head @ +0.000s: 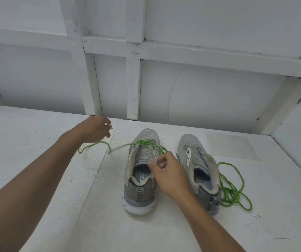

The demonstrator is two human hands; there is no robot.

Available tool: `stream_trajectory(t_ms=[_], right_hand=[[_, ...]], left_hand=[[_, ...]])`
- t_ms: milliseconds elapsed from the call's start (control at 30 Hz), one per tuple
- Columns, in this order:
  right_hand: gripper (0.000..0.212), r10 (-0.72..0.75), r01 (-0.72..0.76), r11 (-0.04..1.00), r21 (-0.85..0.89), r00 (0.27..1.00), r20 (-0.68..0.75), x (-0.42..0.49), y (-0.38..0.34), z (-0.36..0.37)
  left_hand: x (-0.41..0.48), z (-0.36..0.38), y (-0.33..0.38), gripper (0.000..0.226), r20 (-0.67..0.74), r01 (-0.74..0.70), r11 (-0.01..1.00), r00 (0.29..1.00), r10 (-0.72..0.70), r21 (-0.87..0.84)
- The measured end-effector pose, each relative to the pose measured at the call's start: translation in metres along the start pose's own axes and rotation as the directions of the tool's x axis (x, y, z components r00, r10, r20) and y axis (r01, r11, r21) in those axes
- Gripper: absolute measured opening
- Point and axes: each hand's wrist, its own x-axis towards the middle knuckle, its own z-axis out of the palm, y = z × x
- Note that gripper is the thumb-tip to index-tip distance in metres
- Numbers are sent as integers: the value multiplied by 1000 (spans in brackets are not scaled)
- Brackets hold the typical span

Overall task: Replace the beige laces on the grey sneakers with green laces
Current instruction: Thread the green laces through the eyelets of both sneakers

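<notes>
Over table (37, 142), holds green lace (147, 142) out left, tip pinched in left hand (94, 130) grip; braces sneaker (139, 179) eyelet flap in right hand (169, 171) pinch. Keep tension even, untwisted.

Green lace (120, 146) blurs between sneaker (139, 190) and left hand (93, 130) — tip indistinct.

The grey cloth sneaker on the left (147, 136) has a matt, fine-mesh toe, a smooth white rubbery sole (138, 209) and a woven herringbone heel tab (140, 194). The grey cloth sneaker on the right (191, 142) shows the same mesh. The threaded green cord lace (146, 142) and the loose green cord lace (234, 190) look matt and braided. The white painted counter (37, 128) is rough and grainy. The white painted wooden wall battens (133, 84) are matt and cracked.
</notes>
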Motion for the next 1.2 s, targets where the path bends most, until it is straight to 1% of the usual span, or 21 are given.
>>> stream_trajectory(t_ms=[67,133,167,233,300,367,433,500,600,700,833,933,1200], right_hand=[[35,21,-18,997,-73,999,42,10,-9,-8],[39,40,-26,989,-143,995,94,24,-20,-14],[39,45,-24,983,-182,992,114,33,-26,-17],[37,46,-2,963,-270,987,154,51,-34,-18],[36,70,-3,945,-326,979,194,64,-39,-16],[33,117,-33,941,-338,966,230,71,-40,-14],[28,160,-87,958,-272,952,260,75,-39,-12],[25,207,-168,974,-152,934,290,76,-37,-12],[22,281,-296,955,1,908,311,76,-33,-13],[12,339,-405,903,145,877,339,71,-30,-18],[15,409,-531,788,312,830,380,66,-24,-20],[13,443,-573,728,378,813,379,67,-18,-16],[17,475,-600,695,396,797,374,71,-7,-8]], left_hand=[[-3,-2,8,34,5,-18,998,1000,19,-55],[-7,1,18,24,20,-63,989,998,66,-132],[-9,5,25,18,23,-92,981,995,97,-171],[-11,14,38,12,17,-146,963,988,154,-228],[-11,23,50,12,17,-190,954,980,200,-232],[-9,34,59,12,9,-224,954,973,231,-201],[-5,42,63,11,0,-235,953,971,240,-189],[0,49,66,12,15,-229,954,972,236,-192],[4,57,69,15,30,-219,965,974,226,-145],[7,60,71,16,51,-212,969,974,220,-125],[11,63,70,11,89,-207,971,972,218,-116],[13,63,69,8,100,-218,969,968,230,-119],[15,63,66,5,121,-238,966,961,249,-99]])
